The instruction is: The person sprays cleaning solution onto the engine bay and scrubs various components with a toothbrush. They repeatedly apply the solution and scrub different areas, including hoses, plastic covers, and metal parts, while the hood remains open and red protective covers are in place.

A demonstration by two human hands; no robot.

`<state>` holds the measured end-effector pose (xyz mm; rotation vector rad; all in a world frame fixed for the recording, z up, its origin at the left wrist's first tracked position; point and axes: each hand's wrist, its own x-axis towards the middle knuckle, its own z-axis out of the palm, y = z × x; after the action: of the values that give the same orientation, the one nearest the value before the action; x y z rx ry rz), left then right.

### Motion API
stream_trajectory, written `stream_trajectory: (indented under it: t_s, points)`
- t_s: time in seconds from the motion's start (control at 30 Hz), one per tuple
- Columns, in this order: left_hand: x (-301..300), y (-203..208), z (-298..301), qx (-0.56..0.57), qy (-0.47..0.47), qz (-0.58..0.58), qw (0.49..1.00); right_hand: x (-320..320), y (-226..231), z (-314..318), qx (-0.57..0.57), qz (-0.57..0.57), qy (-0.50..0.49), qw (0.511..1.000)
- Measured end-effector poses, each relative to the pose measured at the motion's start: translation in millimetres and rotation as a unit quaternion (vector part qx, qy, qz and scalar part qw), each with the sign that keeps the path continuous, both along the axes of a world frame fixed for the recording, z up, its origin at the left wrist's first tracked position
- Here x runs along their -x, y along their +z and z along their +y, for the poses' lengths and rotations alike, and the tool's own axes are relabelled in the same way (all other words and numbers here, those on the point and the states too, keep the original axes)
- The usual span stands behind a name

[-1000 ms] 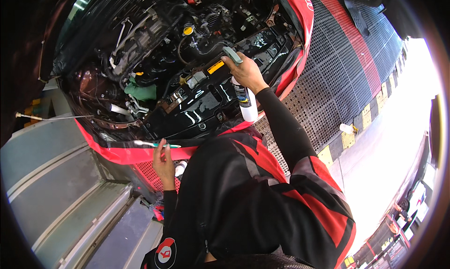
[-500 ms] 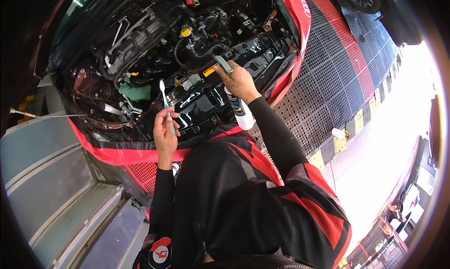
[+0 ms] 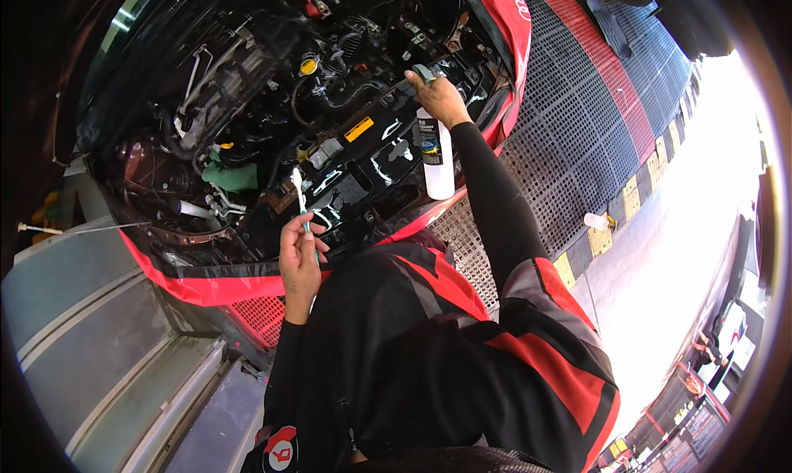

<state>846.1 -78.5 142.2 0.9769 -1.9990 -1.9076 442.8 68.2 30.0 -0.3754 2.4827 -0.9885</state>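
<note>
From far off, I see my 2 hands over the front of a car with its hood up. My left hand [image 3: 299, 254] pinches a small toothbrush [image 3: 302, 199] by its green handle, with the white head pointing away from me, over the near side of the engine bay. I can't tell if it touches anything. My right hand [image 3: 441, 100] wraps the neck of a white spray bottle [image 3: 439, 172] above the shiny, wet black panel [image 3: 394, 155]. I can't tell if the trigger is squeezed.

To do this well, I'd aim the gray nozzle [image 3: 423, 73] down at 1 small spot, away from the brush hand. I'd rub softly, with the brush head flat and a loose grip. I'd mind the yellow label [image 3: 359, 129], since hard rubbing could peel it, and not bump the green cloth [image 3: 229, 176].
</note>
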Motion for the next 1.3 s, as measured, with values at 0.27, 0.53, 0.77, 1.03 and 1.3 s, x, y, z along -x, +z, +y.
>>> stream_trajectory:
  t_s: [0.27, 0.53, 0.77, 1.03, 1.3]
  points:
    - [4, 1, -1, 0.004, 0.056, 0.080, 0.995, -68, 44, 14, 0.162, 0.087, -0.021, 0.983]
    - [-24, -26, 9, -0.023, 0.049, 0.085, 0.995, -126, 63, 42, 0.279, 0.014, 0.008, 0.960]
    - [-99, -3, 35, -0.079, 0.223, 0.057, 0.970, -232, 119, -7, 0.235, -0.052, 0.231, 0.943]
    - [-224, 36, 91, -0.025, 0.394, 0.192, 0.899, -451, 137, -80, 0.222, 0.001, 0.625, 0.748]
    - [-404, -54, 131, -0.082, 0.580, -0.009, 0.811, -637, 51, -81, 0.072, -0.060, 0.786, 0.612]
